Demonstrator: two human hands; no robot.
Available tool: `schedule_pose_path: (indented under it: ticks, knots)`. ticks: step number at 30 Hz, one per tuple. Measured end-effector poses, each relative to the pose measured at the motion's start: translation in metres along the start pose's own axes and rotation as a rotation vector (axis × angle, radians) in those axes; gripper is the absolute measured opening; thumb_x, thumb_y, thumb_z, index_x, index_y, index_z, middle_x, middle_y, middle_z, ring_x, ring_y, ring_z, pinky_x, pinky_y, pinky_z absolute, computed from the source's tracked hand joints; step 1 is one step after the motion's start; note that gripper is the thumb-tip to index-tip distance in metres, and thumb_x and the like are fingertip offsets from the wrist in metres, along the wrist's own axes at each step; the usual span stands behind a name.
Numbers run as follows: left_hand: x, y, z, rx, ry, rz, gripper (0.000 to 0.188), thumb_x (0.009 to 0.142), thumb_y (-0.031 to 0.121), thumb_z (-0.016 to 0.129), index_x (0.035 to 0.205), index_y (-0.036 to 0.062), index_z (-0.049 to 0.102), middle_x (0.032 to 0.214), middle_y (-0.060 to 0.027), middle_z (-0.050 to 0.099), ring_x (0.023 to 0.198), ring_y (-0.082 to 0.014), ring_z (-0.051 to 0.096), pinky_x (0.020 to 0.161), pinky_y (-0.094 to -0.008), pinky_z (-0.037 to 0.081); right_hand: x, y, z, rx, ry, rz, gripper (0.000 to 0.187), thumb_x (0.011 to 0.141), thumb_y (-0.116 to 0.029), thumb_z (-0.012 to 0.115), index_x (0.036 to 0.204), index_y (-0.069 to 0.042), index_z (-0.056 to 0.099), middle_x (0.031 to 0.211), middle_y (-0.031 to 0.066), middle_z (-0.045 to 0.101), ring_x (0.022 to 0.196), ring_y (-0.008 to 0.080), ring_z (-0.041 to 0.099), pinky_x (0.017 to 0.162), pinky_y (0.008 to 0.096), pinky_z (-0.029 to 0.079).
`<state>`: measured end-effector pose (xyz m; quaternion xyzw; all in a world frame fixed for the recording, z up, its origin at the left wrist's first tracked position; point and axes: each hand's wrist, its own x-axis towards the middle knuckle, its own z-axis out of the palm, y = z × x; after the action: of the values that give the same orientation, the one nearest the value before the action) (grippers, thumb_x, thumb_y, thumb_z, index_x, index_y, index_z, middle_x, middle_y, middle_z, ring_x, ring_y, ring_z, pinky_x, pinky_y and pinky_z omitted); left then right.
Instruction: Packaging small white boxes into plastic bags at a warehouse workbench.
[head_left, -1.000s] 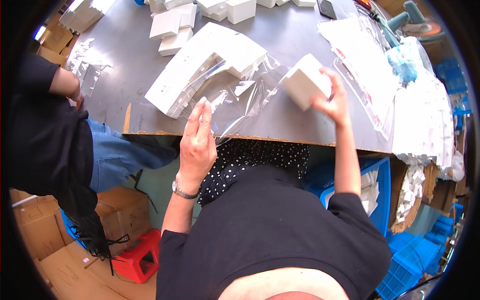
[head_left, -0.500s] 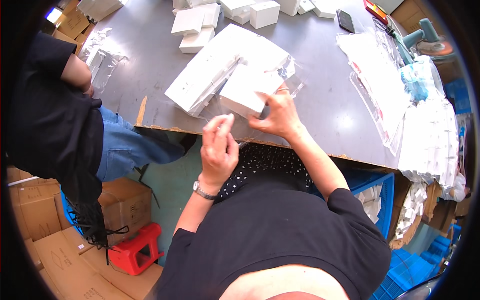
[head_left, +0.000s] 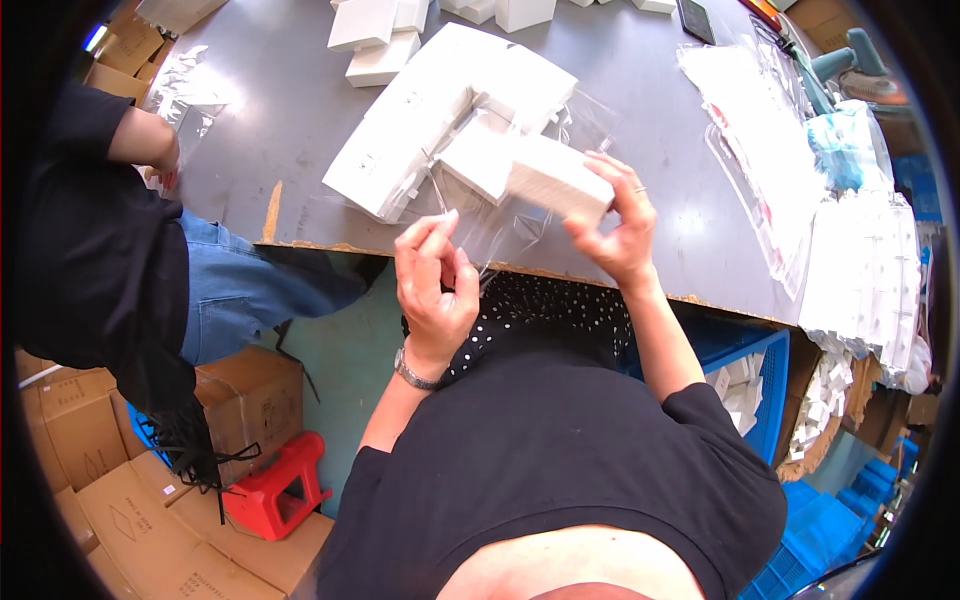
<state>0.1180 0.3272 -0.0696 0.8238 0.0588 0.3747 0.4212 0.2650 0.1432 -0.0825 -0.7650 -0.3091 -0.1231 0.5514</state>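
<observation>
My right hand (head_left: 622,225) grips a small white box (head_left: 558,178) by its right end, thumb on the near side and fingers on the far side. The box is tilted and slightly blurred. Another white box (head_left: 478,158) lies right beside its left end. Close to the table's front edge, my left hand (head_left: 437,285) has thumb and fingertips pinched together on a clear plastic bag (head_left: 490,232), which spreads under and around the boxes. Beyond both hands lies an angled row of white boxes (head_left: 400,125), touching one another.
More white boxes (head_left: 375,60) are stacked farther back. A phone (head_left: 697,20) lies at the far right, beyond flat clear bags (head_left: 745,150). Another person (head_left: 100,250) stands at the left of the table (head_left: 660,110). A red stool (head_left: 278,490) and cartons (head_left: 130,520) are on the floor.
My right hand has moved right, bringing a white box away from the row; another white box beside it now shows more fully. My left hand stays nearly in place, pinched on the bag.
</observation>
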Motion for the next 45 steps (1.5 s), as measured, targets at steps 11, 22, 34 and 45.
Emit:
schedule_pose_path:
  ticks: [11,22,34,45]
  knots:
    - [0.005,0.001,0.006,-0.038,0.016,-0.039,0.032,0.087,-0.008,0.062,0.118,0.0,0.061,0.115,-0.0094,0.054,0.071,-0.0067,0.051,0.057,-0.0201,0.046,0.006,-0.011,0.0,0.581,-0.336,1.004,0.043,0.098,-0.042,0.054,0.097,0.001,0.061,0.056,0.0047,0.057,0.04,0.012,0.055,0.033,0.0233,0.033]
    - [0.004,0.001,0.007,-0.059,0.042,-0.031,0.015,0.085,-0.005,0.068,0.097,0.003,0.065,0.091,-0.0076,0.06,0.065,-0.0133,0.054,0.053,-0.0252,0.046,0.025,-0.012,0.057,0.733,-0.209,1.027,0.051,0.098,-0.042,0.056,0.115,0.007,0.054,0.094,0.021,0.066,0.066,0.0248,0.069,0.057,0.0303,0.059]
    - [0.001,-0.004,0.009,-0.096,-0.03,-0.04,0.015,0.084,-0.004,0.07,0.095,0.0025,0.065,0.089,-0.0088,0.061,0.068,-0.0161,0.056,0.055,-0.0266,0.047,0.041,0.004,0.046,0.175,-0.525,0.711,0.052,0.088,-0.048,0.066,0.1,0.003,0.063,0.081,0.0118,0.069,0.062,0.0188,0.066,0.06,0.0316,0.056]
    - [-0.012,-0.01,-0.001,0.033,-0.057,-0.113,0.016,0.083,-0.006,0.069,0.093,0.0041,0.063,0.086,-0.0099,0.061,0.067,-0.0206,0.056,0.055,-0.0305,0.046,0.152,0.027,-0.015,0.604,-0.718,0.347,0.037,0.085,-0.038,0.073,0.076,-0.002,0.068,0.063,0.0046,0.065,0.049,0.0067,0.055,0.046,0.0213,0.042]
